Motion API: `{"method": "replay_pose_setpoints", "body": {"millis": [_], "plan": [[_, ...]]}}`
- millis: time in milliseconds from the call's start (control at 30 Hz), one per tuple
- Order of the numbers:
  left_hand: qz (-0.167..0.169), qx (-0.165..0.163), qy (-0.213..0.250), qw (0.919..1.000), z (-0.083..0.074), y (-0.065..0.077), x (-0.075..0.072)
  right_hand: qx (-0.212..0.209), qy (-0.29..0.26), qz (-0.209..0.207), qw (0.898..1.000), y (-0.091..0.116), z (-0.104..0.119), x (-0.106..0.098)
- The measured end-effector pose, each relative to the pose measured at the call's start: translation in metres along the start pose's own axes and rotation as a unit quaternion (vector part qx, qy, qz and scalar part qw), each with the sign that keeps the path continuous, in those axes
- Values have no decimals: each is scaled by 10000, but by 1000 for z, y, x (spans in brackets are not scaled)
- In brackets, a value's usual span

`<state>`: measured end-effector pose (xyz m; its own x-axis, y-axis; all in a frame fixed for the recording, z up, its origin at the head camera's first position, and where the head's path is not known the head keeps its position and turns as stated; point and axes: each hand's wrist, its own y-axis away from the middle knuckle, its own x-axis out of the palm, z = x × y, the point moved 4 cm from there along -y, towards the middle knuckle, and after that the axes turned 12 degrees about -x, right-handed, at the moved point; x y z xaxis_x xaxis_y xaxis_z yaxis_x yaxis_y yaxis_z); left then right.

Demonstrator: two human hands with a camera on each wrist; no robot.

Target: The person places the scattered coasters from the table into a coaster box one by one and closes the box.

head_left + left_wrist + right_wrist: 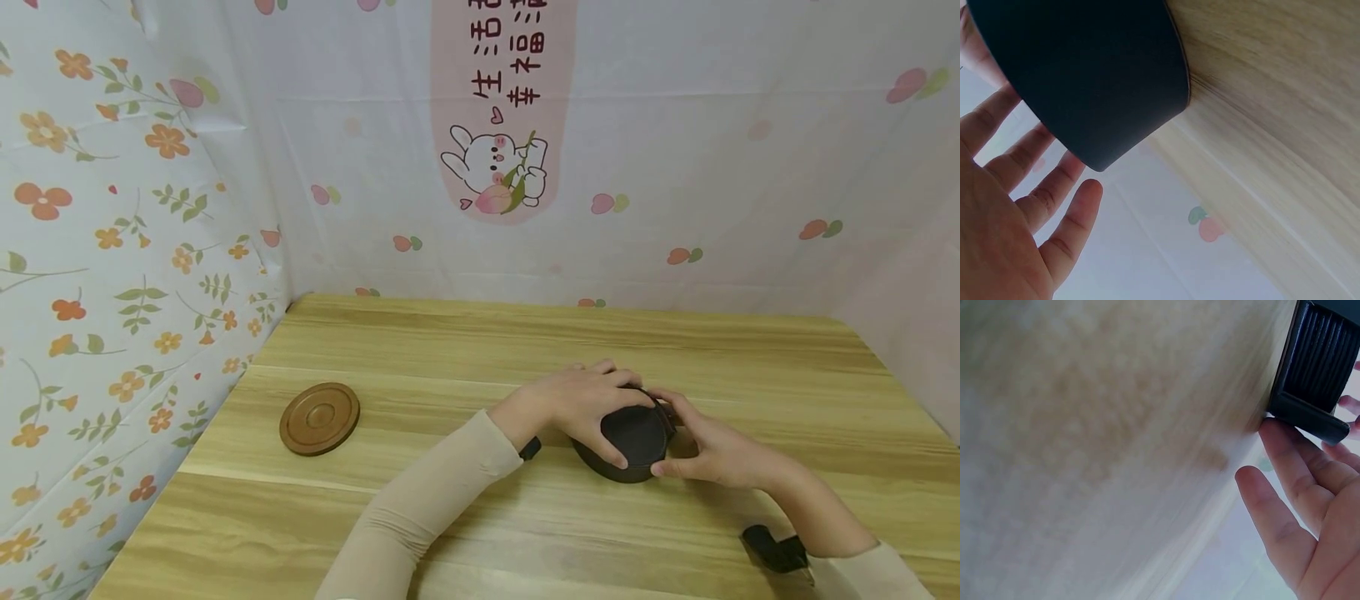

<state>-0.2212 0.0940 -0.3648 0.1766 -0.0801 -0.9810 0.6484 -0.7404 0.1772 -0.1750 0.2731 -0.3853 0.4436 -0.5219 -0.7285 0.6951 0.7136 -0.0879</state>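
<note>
A round black coaster holder (pixel 634 435) stands on the table between both hands. From above, my left hand (pixel 585 402) grips it, thumb on the near part of the top and fingers over the far rim. My right hand (pixel 723 450) holds its right side, with the thumb at the near edge and fingers at the far edge. In the left wrist view the holder's smooth curved wall (pixel 1097 81) shows, fingertips at its rim. The right wrist view shows an opening in its side with dark stacked layers (pixel 1321 359) inside. A brown round wooden coaster (pixel 320 418) lies apart at the left.
The wood-grain table (pixel 450 358) extends around the hands. A patterned cloth (pixel 360 150) hangs behind it, and a floral one (pixel 112 317) along the left side. Black wrist mounts (pixel 776 550) sit at both forearms, near the tabletop.
</note>
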Motion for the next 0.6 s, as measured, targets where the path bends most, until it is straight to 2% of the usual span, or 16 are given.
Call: {"method": "replay_pose_setpoints", "body": {"millis": [233,600], "plan": [[-89,52,41,9999,6,7,3,142,14,-3,9999,-2,1,1],[-286,-56,575,9979,29,39,2,95,-180,21,9998,-2,2,1]]}}
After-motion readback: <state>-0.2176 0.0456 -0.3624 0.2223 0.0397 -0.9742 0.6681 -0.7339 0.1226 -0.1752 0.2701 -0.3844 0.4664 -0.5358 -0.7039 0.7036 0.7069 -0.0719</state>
